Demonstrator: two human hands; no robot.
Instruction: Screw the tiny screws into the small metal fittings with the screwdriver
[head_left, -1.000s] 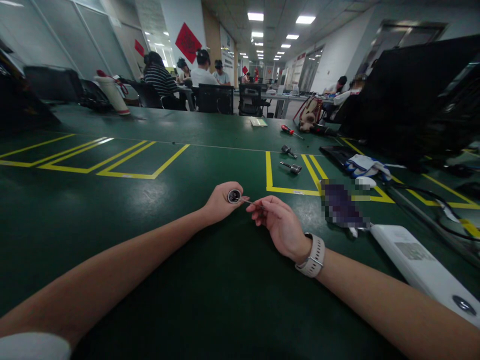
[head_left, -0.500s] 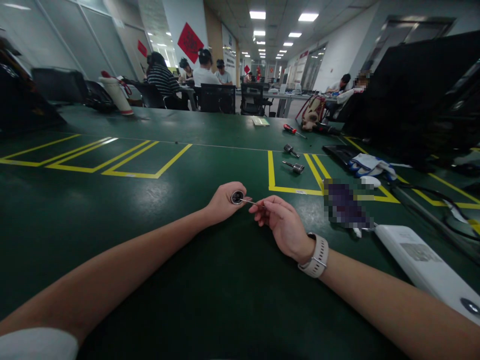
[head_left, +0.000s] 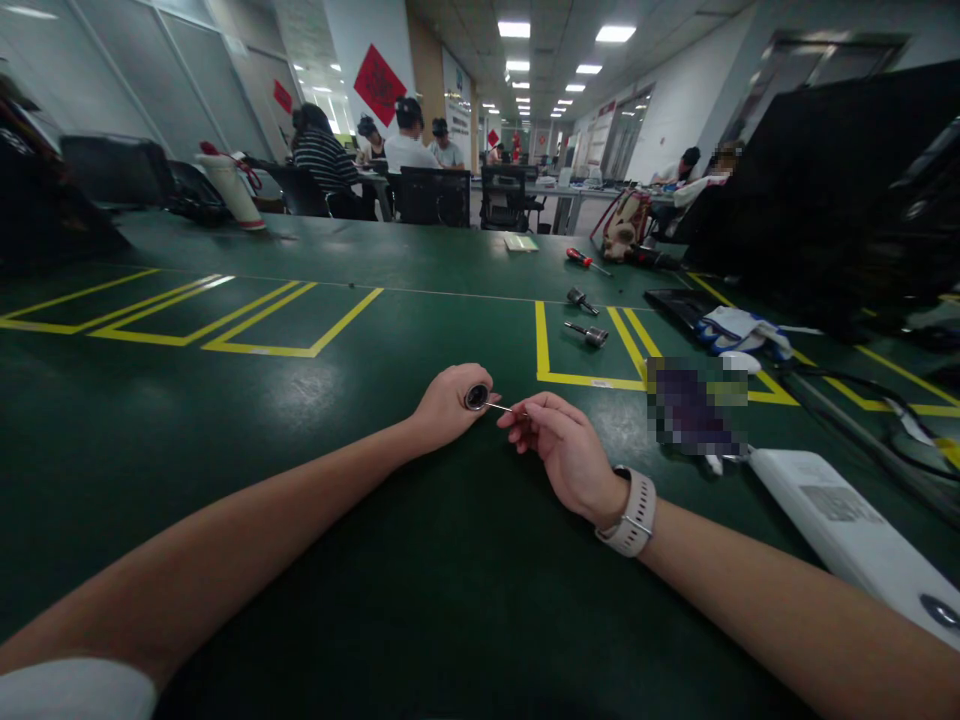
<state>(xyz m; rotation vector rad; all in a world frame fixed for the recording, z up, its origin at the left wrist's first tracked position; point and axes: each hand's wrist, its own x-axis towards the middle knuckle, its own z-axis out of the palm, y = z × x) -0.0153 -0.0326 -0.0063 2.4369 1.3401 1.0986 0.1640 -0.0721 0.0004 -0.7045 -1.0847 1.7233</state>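
Observation:
My left hand [head_left: 442,410] is closed around a short round metal cylinder [head_left: 477,397], its dark hollow end facing me. From the right, my right hand [head_left: 562,445] pinches a thin metal rod [head_left: 499,407] between thumb and fingers. The rod's far tip reaches the cylinder's rim; whether it goes inside is too small to tell. Beyond my hands, two dark metal cup-shaped pieces with thin shafts, one farther [head_left: 579,299] and one nearer [head_left: 589,335], lie on the green table [head_left: 420,530].
A red-handled screwdriver [head_left: 581,258] lies farther back. On the right are white-and-blue gloves [head_left: 742,330], a blurred-out dark item [head_left: 690,405], a long white device [head_left: 832,510] and black cables [head_left: 847,390]. Yellow tape outlines [head_left: 544,340] mark the tabletop. A tumbler [head_left: 236,190] stands back left.
The cylinder in my left hand has turned slightly, and its open end sits a touch to the right. The rod's visible tip has shifted to the rim. My right hand has barely moved.

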